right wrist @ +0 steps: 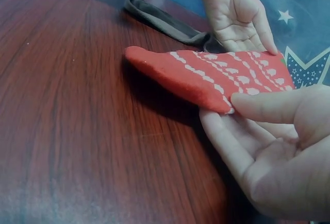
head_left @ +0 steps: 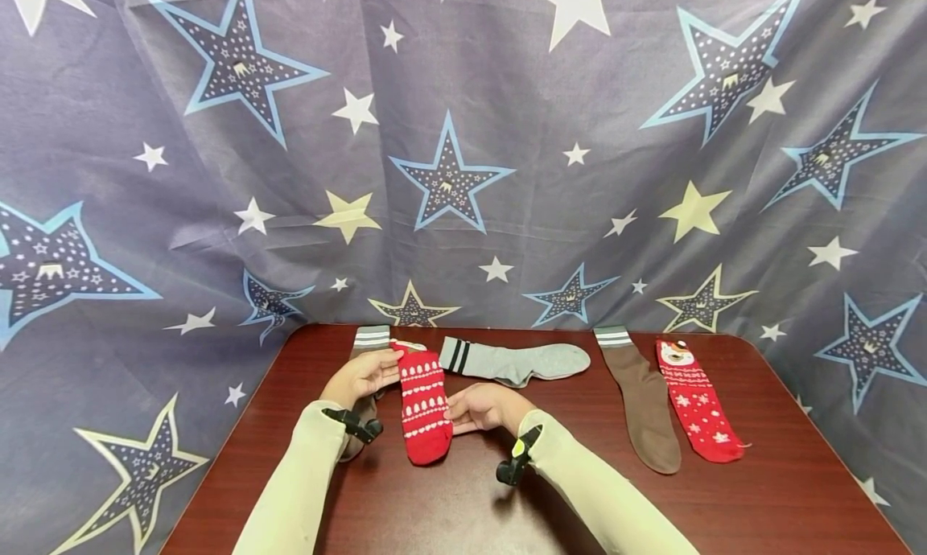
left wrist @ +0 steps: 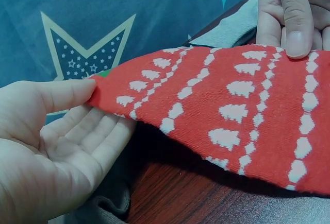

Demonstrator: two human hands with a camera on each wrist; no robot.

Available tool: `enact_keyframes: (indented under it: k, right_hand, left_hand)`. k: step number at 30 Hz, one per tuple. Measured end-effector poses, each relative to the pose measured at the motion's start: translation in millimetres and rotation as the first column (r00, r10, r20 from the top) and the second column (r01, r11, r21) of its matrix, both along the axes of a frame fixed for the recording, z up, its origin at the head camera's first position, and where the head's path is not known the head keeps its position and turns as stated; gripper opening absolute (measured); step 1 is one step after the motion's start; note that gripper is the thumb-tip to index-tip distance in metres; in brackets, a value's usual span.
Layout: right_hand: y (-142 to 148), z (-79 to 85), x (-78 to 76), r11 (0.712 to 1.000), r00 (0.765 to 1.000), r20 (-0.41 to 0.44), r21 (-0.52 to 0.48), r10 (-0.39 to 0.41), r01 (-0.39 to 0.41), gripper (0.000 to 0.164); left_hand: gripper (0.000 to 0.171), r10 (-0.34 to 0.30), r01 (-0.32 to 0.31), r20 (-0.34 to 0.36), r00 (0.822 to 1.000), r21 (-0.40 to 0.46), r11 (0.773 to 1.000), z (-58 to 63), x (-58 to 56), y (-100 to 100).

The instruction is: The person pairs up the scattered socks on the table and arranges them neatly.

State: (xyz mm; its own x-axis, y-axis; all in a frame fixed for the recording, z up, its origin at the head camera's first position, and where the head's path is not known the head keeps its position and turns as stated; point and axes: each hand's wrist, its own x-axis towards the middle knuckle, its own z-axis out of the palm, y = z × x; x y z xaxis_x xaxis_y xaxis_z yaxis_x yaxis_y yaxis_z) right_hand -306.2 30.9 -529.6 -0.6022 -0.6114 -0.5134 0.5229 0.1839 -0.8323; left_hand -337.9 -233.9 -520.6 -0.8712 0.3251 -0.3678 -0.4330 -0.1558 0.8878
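A red sock (head_left: 424, 408) with white tree and heart rows is held slightly above the table between both hands. My left hand (head_left: 364, 376) pinches its upper left edge, thumb on top and fingers beneath, as the left wrist view shows. On the opposite side, lower down, my right hand (head_left: 484, 408) pinches the edge between thumb and fingers. The toe end (right wrist: 149, 62) hangs free in the right wrist view. A brown sock (head_left: 368, 410) with a grey, white-striped cuff lies behind and partly under my left hand.
A grey sock (head_left: 536, 363) with black stripes lies sideways at the back of the dark red wooden table (head_left: 565, 430). Farther right lie another brown sock (head_left: 640, 402) and a red sock with an animal face (head_left: 698, 406). A star-patterned curtain (head_left: 507, 80) hangs behind the table.
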Motion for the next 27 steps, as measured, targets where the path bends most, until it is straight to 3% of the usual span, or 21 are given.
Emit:
enact_keyframes:
  k: [5,11,15,19,22,25,27]
  right_hand:
    - [2.3,-2.2,-0.4,1.0,1.0,0.015,0.008,-0.018,0.018,0.028]
    - [4.3,-5.9,-1.5,0.999,0.999,0.029,0.012,-0.03,0.03,0.013]
    - [6.0,-4.7,-1.0,1.0,1.0,0.024,0.004,-0.019,0.019,0.012]
    - [8.5,-2.2,0.1,1.0,1.0,-0.009,-0.014,0.0,0.0,0.021]
    - [10.8,-0.2,0.5,1.0,0.999,-0.031,-0.022,0.016,-0.017,0.031]
    - [13.1,0.2,0.1,0.999,0.999,-0.039,-0.026,0.025,-0.026,0.033]
    - [14.3,-0.1,-0.6,0.999,0.999,-0.038,-0.028,0.025,-0.026,0.031]
  left_hand:
    - [0.049,-0.006,0.003,0.047,0.999,0.068,0.998,-2.5,-3.3,0.4]
    - [0.031,0.03,-0.042,0.087,0.996,0.139,0.989,-4.4,-5.6,2.4]
    - [0.028,0.025,-0.035,0.07,0.997,0.146,0.989,-4.3,-6.0,3.4]
    - [0.03,0.062,-0.073,0.075,0.995,0.156,0.985,-3.8,-7.2,4.5]
    - [0.042,0.048,-0.054,0.043,0.998,0.176,0.983,-3.1,-5.8,3.8]
    - [0.049,0.006,0.001,-0.036,0.999,0.183,0.983,-6.1,-3.2,0.7]
    - [0.049,0.007,0.002,-0.048,0.999,0.193,0.981,-7.6,-3.0,-0.3]
